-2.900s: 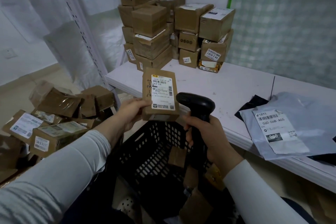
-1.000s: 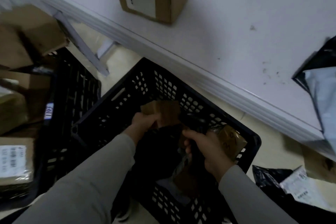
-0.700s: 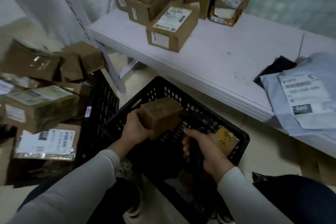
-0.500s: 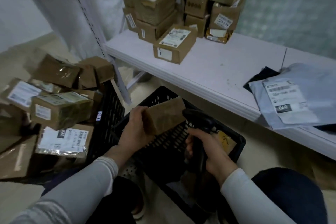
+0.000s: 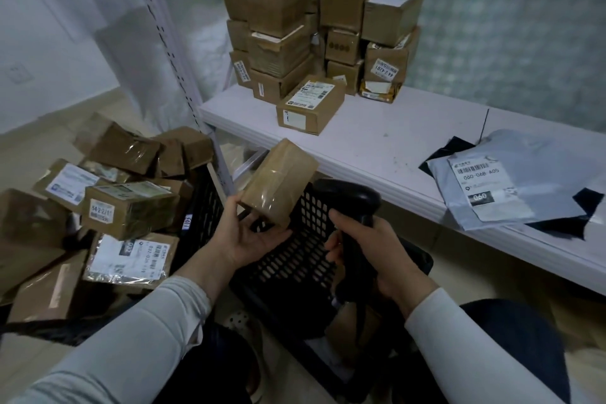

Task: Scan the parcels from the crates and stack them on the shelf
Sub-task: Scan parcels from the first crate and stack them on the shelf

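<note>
Since half a second ago the parcel (image 5: 278, 182) has come up out of the crate (image 5: 295, 269) and tipped, and the left hand (image 5: 249, 233) has rolled palm-up beneath it. It now sits just left of frame centre, its long axis running from lower left to upper right. The lower end is pinched between the thumb on the near left edge and fingers (image 5: 278, 234) curled loosely under it. The face turned to the camera is plain brown with tape and no label; probably the label is on a hidden side, though that cannot be told from here. The right hand (image 5: 370, 252) is wrapped firmly round the handle of the scanner (image 5: 354, 203), whose head lies just right of the parcel's lower end, near but apparently not touching. So the left hand has the turning to do before a scan looks possible. Above and to the right the white shelf (image 5: 377, 141) offers bare surface between a flat labelled box (image 5: 311, 105) in front of the stack (image 5: 311, 26) and a grey mail bag (image 5: 511, 184) at right. A heap of boxes (image 5: 128, 207) crowds the left.
</note>
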A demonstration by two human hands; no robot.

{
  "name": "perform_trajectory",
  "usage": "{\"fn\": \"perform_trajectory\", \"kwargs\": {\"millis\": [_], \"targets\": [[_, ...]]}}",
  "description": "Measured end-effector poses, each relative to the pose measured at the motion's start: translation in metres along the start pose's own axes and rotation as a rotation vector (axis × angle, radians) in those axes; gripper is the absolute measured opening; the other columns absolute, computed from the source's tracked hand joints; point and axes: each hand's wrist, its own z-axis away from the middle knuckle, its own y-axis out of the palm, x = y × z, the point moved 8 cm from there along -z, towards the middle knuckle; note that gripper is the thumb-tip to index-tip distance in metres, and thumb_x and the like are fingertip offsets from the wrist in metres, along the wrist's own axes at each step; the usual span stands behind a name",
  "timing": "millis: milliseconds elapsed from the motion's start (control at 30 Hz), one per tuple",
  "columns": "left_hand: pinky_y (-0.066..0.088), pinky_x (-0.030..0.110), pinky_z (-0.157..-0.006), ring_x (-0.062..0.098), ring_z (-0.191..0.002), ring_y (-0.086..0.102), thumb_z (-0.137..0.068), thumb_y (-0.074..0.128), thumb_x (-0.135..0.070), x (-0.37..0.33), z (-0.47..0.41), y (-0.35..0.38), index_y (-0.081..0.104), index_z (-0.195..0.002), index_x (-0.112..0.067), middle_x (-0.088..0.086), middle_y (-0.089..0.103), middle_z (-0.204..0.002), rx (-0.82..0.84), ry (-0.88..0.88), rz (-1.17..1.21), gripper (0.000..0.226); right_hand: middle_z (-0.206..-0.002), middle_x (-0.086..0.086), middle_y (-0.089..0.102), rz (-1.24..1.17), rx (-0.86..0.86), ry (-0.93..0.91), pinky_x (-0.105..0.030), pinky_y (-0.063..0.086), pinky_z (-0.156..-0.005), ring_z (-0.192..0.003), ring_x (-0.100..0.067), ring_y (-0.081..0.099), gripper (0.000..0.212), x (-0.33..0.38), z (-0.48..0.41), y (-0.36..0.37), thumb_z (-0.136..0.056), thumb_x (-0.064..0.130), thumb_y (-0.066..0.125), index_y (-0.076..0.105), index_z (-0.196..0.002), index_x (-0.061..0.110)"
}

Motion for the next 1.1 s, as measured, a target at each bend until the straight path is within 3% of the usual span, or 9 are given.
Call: {"fn": "perform_trajectory", "kwargs": {"millis": [100,233,400,533,733,900,1000,1100], "targets": [[0.048,0.059,-0.085,0.034,-0.091,0.064,-0.076,0.059,-0.049,0.001,0.005,0.002,0.056,-0.119,-0.009,0.022,0.06,-0.11,0.015,-0.001,-0.002,0.058,-0.067,-0.015,0.064,0.024,0.032,-0.033,-0.03,0.048,-0.05,-0.049,-0.023,0.057,0.024,0.003,0.003,0.004,-0.09,0.021,0.066,0.061,-0.105,0.002],[0.045,0.062,-0.089,0.033,-0.083,0.063,-0.071,0.051,-0.044,-0.001,0.012,0.0,0.058,-0.128,-0.013,0.018,0.063,-0.103,0.091,-0.012,-0.024,0.065,-0.065,-0.014,0.06,0.032,0.038,-0.115,-0.028,0.043,-0.048,-0.045,-0.022,0.05,0.017,0.008,0.005,0.004,-0.091,0.017,0.065,0.061,-0.09,0.001],[0.043,0.067,-0.09,0.033,-0.082,0.066,-0.078,0.042,-0.048,-0.006,0.015,-0.004,0.058,-0.129,-0.01,0.021,0.065,-0.108,0.151,-0.001,-0.05,0.065,-0.062,-0.015,0.056,0.035,0.086,-0.195,-0.029,0.04,-0.047,-0.042,-0.022,0.045,0.018,0.017,0.011,0.006,-0.091,0.012,0.064,0.058,-0.077,0.002],[0.043,0.06,-0.094,0.031,-0.089,0.062,-0.085,0.039,-0.058,-0.007,0.015,-0.003,0.059,-0.123,-0.008,0.024,0.064,-0.114,0.147,0.013,-0.008,0.066,-0.057,-0.012,0.056,0.034,0.098,-0.201,-0.027,0.039,-0.044,-0.04,-0.021,0.045,0.017,0.02,0.012,0.007,-0.091,0.011,0.064,0.057,-0.077,0.002],[0.054,0.058,-0.08,0.032,-0.081,0.067,-0.079,0.045,-0.062,0.007,0.019,0.001,0.074,-0.105,-0.003,0.027,0.064,-0.113,0.162,-0.073,-0.17,0.07,-0.073,-0.017,0.065,-0.036,-0.027,-0.171,-0.027,0.041,-0.043,-0.041,-0.02,0.05,0.013,0.023,-0.004,0.001,-0.087,0.008,0.068,0.063,-0.094,-0.001],[0.056,0.055,-0.075,0.034,-0.082,0.07,-0.078,0.043,-0.053,0.026,0.024,0.006,0.069,-0.112,0.0,0.028,0.063,-0.116,0.173,-0.157,-0.219,0.069,-0.055,-0.005,0.062,-0.211,-0.112,-0.046,-0.024,0.044,-0.043,-0.042,-0.018,0.055,0.015,0.01,-0.019,-0.006,-0.085,0.009,0.071,0.063,-0.097,0.004],[0.053,0.059,-0.081,0.037,-0.095,0.066,-0.077,0.043,-0.05,0.026,0.024,0.007,0.06,-0.124,-0.005,0.025,0.061,-0.12,0.181,-0.158,-0.233,0.067,-0.081,-0.008,0.07,-0.314,-0.056,-0.018,-0.026,0.046,-0.046,-0.05,-0.019,0.06,0.037,0.003,-0.022,-0.001,-0.08,0.015,0.072,0.064,-0.114,0.004],[0.049,0.061,-0.086,0.039,-0.105,0.061,-0.074,0.05,-0.046,0.022,0.025,0.014,0.057,-0.129,-0.01,0.023,0.058,-0.127,0.22,-0.141,-0.223,0.067,-0.115,-0.006,0.071,-0.408,0.066,-0.02,-0.027,0.053,-0.06,-0.08,-0.021,0.071,0.044,0.004,-0.023,0.008,-0.077,0.027,0.065,0.063,-0.119,0.018]]}}
